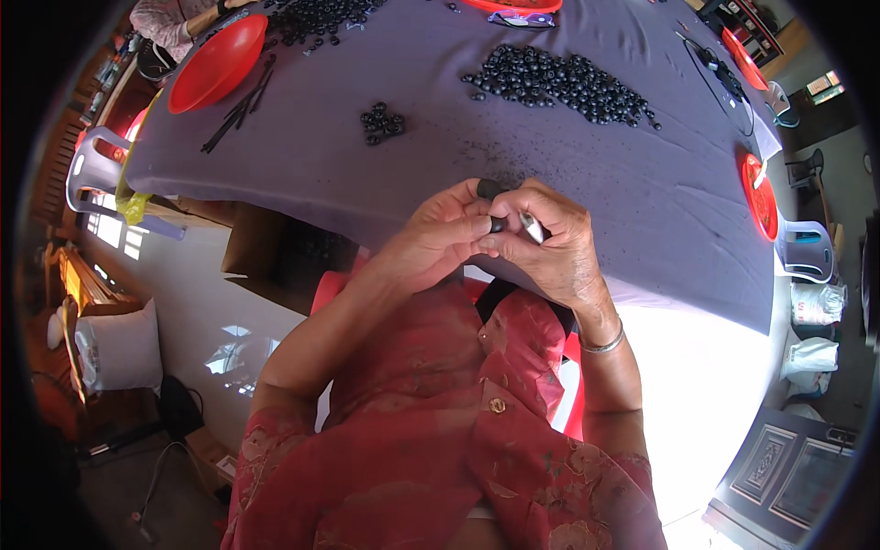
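Observation:
Both of my hands meet above the near edge of the table. In my left hand (pixel 433 234) a small black round piece (pixel 498 224) is pinched between thumb and fingers. A black cover (pixel 489 189) sits on one of that hand's fingertips. My right hand (pixel 561 240) is closed around a short tool with a shiny metal part (pixel 531 225), held right beside the piece; its exact kind is hard to make out. Beyond my hands, a large heap of similar glossy black pieces (pixel 559 84) lies on the purple tablecloth (pixel 403 170). A small cluster (pixel 381 124) lies to its left.
Dark crumbs (pixel 500 160) are scattered beyond my hands. At the left lie a red bowl (pixel 220 64) and thin dark sticks (pixel 240 108). A co-worker's arm (pixel 197 23) is beside another black heap (pixel 316 18). Red dishes (pixel 759 197) stand at the right edge.

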Motion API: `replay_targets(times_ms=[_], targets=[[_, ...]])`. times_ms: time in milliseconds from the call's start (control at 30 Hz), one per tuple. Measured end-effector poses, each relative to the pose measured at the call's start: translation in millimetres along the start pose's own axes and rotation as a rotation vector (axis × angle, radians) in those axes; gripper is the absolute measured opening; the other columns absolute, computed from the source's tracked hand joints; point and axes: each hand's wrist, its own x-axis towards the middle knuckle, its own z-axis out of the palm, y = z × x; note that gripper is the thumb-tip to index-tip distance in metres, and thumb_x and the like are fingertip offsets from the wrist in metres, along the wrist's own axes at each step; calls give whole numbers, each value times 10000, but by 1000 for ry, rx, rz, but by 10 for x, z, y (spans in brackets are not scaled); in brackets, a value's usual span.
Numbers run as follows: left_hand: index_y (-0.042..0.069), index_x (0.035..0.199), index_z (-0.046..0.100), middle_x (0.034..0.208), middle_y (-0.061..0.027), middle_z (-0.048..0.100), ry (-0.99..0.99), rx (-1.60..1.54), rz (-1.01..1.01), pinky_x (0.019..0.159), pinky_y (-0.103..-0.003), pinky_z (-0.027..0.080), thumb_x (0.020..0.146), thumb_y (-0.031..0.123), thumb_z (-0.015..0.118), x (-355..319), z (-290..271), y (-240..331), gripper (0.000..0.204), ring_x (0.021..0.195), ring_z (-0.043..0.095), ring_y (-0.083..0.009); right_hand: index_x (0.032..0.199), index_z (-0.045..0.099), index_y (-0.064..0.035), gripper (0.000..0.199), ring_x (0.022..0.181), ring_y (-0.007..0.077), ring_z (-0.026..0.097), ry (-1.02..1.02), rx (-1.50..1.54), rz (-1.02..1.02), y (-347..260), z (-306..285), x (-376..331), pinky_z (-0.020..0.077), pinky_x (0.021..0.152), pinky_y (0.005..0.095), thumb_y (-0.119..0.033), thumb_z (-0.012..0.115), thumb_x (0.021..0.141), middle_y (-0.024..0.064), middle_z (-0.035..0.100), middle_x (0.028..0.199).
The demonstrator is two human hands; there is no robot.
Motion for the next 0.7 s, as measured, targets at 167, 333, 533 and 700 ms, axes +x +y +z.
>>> replay_targets(times_ms=[167,333,533,700], targets=[[75,1117,502,1012,-46,596,-25,-32,-36,810,-298,502,883,96,611,-8,-28,11,259,930,594,-132,845,663,-20,186,659,92,543,-96,220,114,-31,-49,9,460,591,248,26,760,693,8,553,750],[73,1105,501,970,-48,595,4,-61,-87,748,-305,513,880,126,627,-1,-67,-18,263,863,599,-142,861,661,25,80,678,103,588,-124,449,270,29,-57,3,493,608,253,13,696,789,43,574,778],[99,1093,510,942,-32,584,4,-143,-69,774,-301,477,886,143,621,-10,-14,23,239,839,547,-113,970,631,-10,164,710,116,559,-6,178,370,-27,-119,35,473,695,260,-158,613,902,28,584,747],[106,1053,521,946,-25,590,58,-127,24,777,-283,464,898,116,591,-7,-2,37,170,843,540,-101,933,587,-37,147,611,124,495,-23,-83,158,-40,-157,-22,424,567,262,-181,587,904,25,553,734]])
